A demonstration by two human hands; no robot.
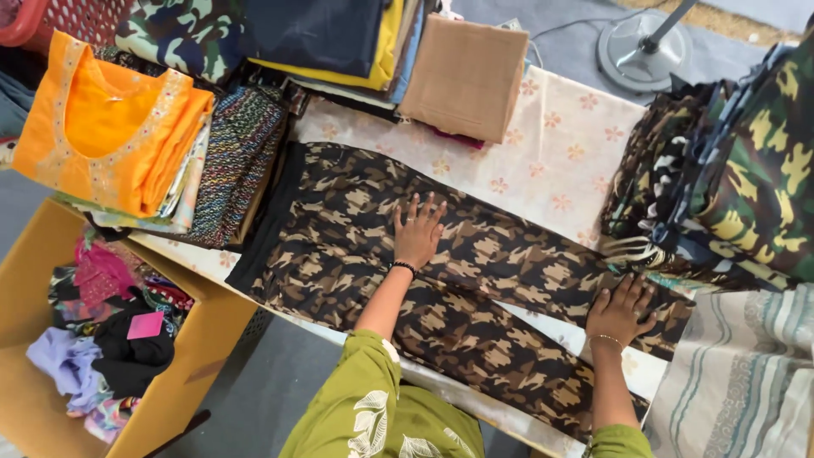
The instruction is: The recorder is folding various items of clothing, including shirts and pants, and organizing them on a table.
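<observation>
Head view: camouflage trousers (475, 280) lie flat on the tabletop (560, 153), long axis running far-left to near-right. Left hand (417, 233) and right hand (619, 312) press on them, each grip open, fingers spread.

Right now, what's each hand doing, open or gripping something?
Left hand: open, flat on the brown camouflage trousers, holding nothing.
Right hand: open, fingers spread, pressing the same trousers near the leg end.
</observation>
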